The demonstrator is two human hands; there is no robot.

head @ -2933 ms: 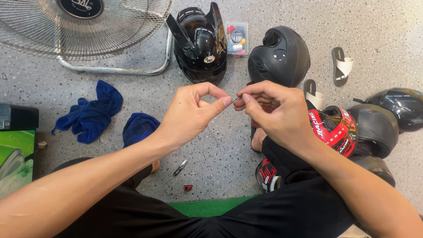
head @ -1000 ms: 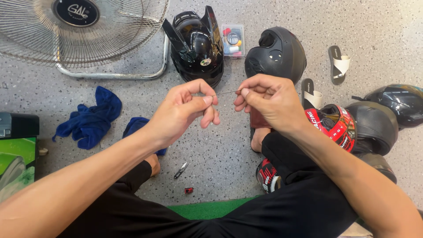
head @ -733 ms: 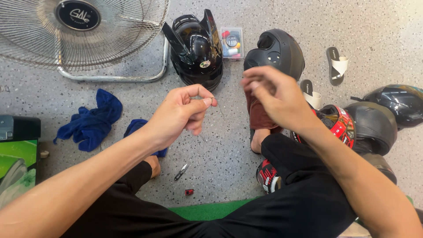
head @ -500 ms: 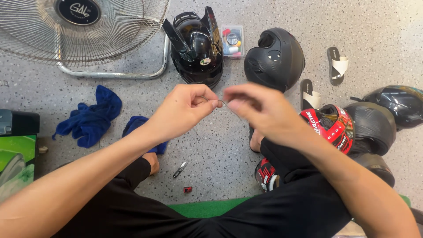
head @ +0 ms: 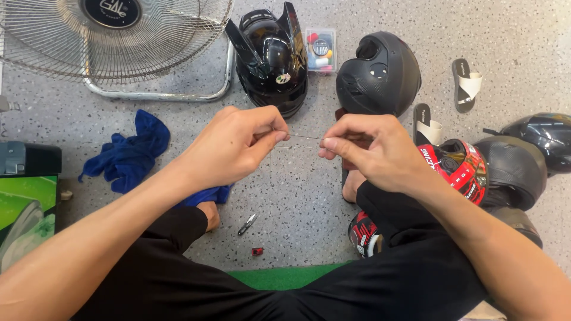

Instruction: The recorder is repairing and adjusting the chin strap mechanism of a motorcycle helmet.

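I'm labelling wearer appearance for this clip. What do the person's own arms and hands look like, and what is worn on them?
Both forearms are bare, with no sleeves in view. The left hand and the right hand are bare too: no gloves, rings, watch or wristband show. The fingers are uncovered, with short nails. Lower in the frame, the person wears black shorts.

Single head camera looks steeply down, close, onto the floor point(head: 297, 196).
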